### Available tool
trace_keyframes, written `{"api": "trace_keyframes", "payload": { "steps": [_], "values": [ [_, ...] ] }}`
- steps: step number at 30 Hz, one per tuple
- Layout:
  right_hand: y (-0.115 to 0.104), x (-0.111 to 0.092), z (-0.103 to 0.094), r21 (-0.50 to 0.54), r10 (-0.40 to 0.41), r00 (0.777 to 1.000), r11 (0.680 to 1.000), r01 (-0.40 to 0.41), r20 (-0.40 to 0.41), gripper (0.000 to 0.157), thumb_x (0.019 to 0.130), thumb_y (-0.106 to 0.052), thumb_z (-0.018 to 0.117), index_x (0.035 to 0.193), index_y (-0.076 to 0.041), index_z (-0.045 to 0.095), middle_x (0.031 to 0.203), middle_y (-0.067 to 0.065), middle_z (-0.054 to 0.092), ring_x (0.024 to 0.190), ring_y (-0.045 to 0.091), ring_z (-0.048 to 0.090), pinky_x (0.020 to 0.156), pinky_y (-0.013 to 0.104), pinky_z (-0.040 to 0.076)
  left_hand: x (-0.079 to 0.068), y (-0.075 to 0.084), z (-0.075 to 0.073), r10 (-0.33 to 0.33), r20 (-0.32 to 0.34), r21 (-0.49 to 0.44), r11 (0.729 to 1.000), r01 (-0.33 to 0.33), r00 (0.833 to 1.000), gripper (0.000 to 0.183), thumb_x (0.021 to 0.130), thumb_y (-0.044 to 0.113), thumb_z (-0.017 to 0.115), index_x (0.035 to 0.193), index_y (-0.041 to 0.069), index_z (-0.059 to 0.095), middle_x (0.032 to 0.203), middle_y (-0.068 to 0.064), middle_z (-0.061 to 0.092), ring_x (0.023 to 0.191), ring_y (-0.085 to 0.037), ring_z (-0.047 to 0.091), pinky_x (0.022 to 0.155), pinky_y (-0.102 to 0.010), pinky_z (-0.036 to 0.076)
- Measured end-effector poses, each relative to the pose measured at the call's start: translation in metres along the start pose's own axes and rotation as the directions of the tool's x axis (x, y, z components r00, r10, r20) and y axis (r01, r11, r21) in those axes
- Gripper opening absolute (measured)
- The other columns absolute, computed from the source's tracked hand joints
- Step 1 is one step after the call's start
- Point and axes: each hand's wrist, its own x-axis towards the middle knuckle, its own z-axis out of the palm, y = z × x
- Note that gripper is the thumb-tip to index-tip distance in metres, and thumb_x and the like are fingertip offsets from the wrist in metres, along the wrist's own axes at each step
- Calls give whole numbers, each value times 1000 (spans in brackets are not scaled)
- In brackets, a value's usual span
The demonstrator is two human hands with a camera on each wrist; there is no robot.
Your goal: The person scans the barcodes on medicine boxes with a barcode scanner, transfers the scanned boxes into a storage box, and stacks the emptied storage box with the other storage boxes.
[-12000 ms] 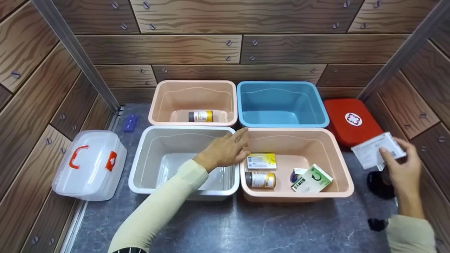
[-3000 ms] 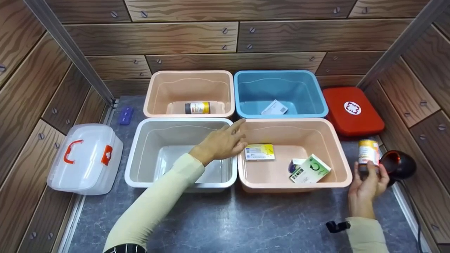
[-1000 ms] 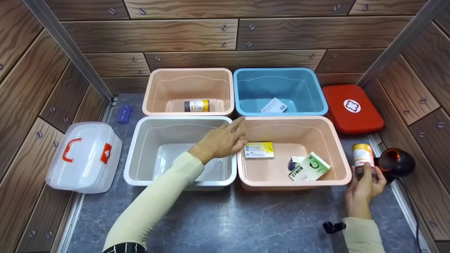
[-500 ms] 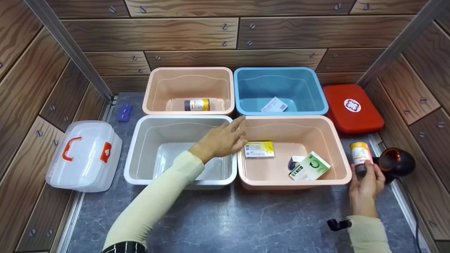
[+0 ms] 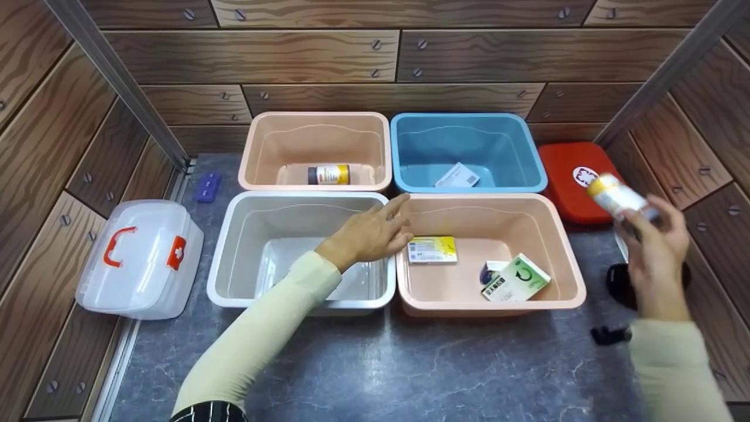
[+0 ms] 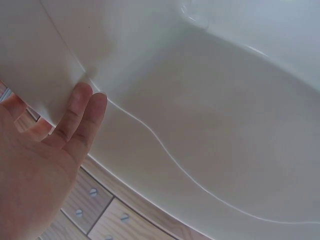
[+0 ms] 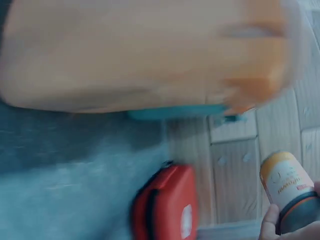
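Note:
My right hand (image 5: 659, 258) holds a pill bottle (image 5: 618, 196) with a yellow-and-white label and a dark cap. It is tilted and overlaps the red first-aid case (image 5: 565, 202) in the head view; in the right wrist view the bottle (image 7: 287, 182) shows at lower right. My left hand (image 5: 369, 234) rests by the adjoining rims of the grey bin (image 5: 225, 258) and front peach bin (image 5: 492, 305), fingers loosely extended. The front peach bin contains a yellow-and-white box (image 5: 432, 249), a green-and-white box (image 5: 517, 278) and a small box (image 5: 491, 272) partly beneath it.
The rear peach bin (image 5: 319, 117) has another pill bottle (image 5: 328, 174) lying in it. A white box (image 5: 457, 176) lies in the blue bin (image 5: 463, 120). A clear lidded case (image 5: 140, 264) and purple pill organizer (image 5: 208, 187) are at left. My right hand partly hides a black device (image 5: 621, 286).
My right hand has swung the bottle up and away from the black device. Earlier, the bottle lay in the front peach bin, and the white box passed from my right hand into the blue bin.

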Motion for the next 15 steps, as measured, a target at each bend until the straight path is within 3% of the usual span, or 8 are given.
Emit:
{"api": "trace_keyframes", "payload": {
  "steps": [4, 9, 13, 15],
  "values": [
    [-2, 12, 42, -48, 5, 985, 999, 3, 170, 49, 87, 29, 68, 126, -2, 66, 122, 7, 55, 87, 25, 72, 73, 33, 68, 1, -1, 0, -3, -3, 18, 1000, 3, 1000, 62, 115, 51, 37, 163, 15, 51, 185, -5, 16, 149, -48, 52, 117, -58, 53],
    [16, 27, 99, -159, -30, 948, 984, 84, 318, 45, 88, 25, 71, 126, 2, 65, 113, 11, 55, 81, 23, 68, 69, 30, 65, 2, -1, 1, -3, -2, 22, 1000, 3, 1000, 63, 114, 52, 37, 164, 15, 50, 185, -5, 16, 150, -47, 51, 117, -57, 53],
    [37, 32, 142, -311, -16, 925, 939, 144, 380, 45, 89, 17, 77, 128, -1, 66, 117, 11, 53, 88, 20, 66, 71, 24, 64, 1, -1, 0, 2, -2, 19, 1000, -2, 1000, 62, 114, 51, 38, 162, 13, 51, 185, -5, 15, 149, -46, 52, 116, -56, 54],
    [52, 34, 162, -411, 0, 916, 894, 179, 400, 43, 90, 12, 79, 128, -5, 68, 119, 8, 53, 93, 19, 64, 73, 22, 64, 1, -2, 0, 2, -9, 26, 1000, -1, 1000, 63, 114, 51, 38, 162, 13, 51, 185, -5, 16, 148, -45, 54, 115, -55, 55]
  ]
}}
